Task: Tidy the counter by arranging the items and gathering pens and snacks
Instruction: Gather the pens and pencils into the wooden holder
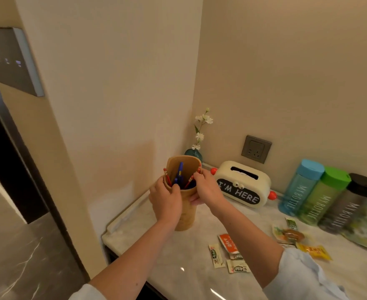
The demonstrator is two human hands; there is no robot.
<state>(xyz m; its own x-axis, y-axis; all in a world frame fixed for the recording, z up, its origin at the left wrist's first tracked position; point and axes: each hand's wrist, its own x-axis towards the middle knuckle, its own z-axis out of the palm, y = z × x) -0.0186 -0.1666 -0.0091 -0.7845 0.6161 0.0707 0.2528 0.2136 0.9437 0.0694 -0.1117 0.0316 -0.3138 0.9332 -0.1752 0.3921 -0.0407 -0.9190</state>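
A tan pen holder (187, 215) stands on the marble counter (184, 269) near its left end. Blue pens (180, 172) and red pencils (167, 178) stick up inside it. My left hand (166, 201) wraps the holder's front, fingers curled over the rim. My right hand (205, 188) grips the right side of the rim, fingertips on a red pencil (191, 179). Several snack packets lie loose on the counter: an orange one (228, 243), small white ones (216, 255), a yellow one (315, 252) and a clear one (289, 233).
A cream tissue box (243, 187) reading "I'M HERE" sits behind the holder. Blue (299, 187), green (321, 195) and dark (347, 204) bottles line the back wall. A teal vase with white flowers (194, 153) fills the corner. A floral cloth (366, 226) lies far right.
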